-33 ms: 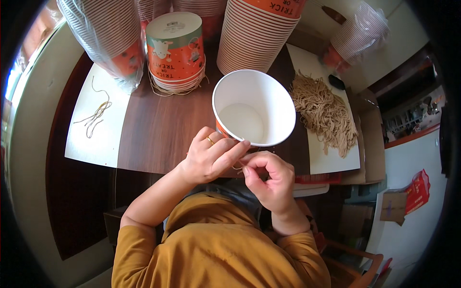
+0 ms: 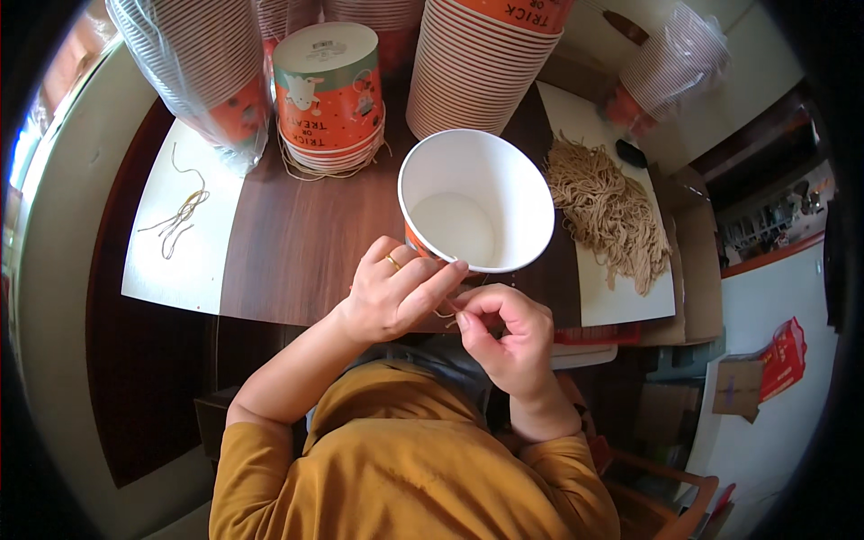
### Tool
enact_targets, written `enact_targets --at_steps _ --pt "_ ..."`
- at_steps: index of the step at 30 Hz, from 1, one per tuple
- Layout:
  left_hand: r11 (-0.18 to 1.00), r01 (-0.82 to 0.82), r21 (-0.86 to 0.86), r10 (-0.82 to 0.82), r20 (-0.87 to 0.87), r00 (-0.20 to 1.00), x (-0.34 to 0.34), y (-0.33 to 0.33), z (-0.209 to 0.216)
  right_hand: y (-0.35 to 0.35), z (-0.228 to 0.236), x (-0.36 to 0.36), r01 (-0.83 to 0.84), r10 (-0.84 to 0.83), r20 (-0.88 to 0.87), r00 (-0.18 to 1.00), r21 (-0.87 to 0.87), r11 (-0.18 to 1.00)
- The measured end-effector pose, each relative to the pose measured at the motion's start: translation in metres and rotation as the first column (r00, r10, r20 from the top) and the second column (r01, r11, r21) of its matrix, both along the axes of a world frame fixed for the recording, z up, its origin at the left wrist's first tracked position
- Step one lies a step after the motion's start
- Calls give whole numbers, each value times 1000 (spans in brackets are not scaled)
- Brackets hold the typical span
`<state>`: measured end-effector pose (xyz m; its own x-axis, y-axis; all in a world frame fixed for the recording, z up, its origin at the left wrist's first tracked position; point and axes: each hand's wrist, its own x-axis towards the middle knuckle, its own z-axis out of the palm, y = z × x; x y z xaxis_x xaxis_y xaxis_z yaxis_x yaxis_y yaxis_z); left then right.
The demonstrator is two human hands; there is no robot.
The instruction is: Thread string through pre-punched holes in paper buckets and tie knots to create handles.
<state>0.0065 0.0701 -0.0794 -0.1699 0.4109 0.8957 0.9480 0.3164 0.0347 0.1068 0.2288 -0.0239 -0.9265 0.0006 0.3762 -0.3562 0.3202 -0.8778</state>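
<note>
Marginally shifted farward since the earlier frame, the bucket (image 2: pixel 524 202) sits by the table's (image 2: pixel 288 252) near edge, left hand (image 2: pixel 394 288) against its rim, grip indeterminable, right hand (image 2: pixel 511 335) pinching twine (image 2: pixel 442 315) fingertip-tight.

My mustard-sleeved arms (image 2: pixel 292 387) angle inward; my bare, gold-ringed left hand (image 2: pixel 389 292) points its bent fingers (image 2: pixel 434 290) right, while my bare right hand (image 2: pixel 513 337) curls just beside it, thumb (image 2: pixel 480 340) pinched toward index finger (image 2: pixel 495 296).

the top (image 2: pixel 414 468) is mustard and the left hand (image 2: pixel 393 292) wears a gold ring (image 2: pixel 393 262).
</note>
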Motion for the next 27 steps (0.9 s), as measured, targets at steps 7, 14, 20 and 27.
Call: enact_targets --at_steps 7,14,20,27 --pt "994 -84 72 86 -28 996 0 17 5 7 3 5 -39 104 351 930 -188 981" --pt "999 32 6 -32 -46 998 -4 14 9 13 1 5 -65 167 395 903 -259 964" --pt "967 222 124 -237 128 963 -5 10 -7 11 -4 2 14 4 192 981 -92 996" --pt "907 235 349 -408 595 692 21 1 5 6 -31 -23 392 -189 -466 864 388 834"
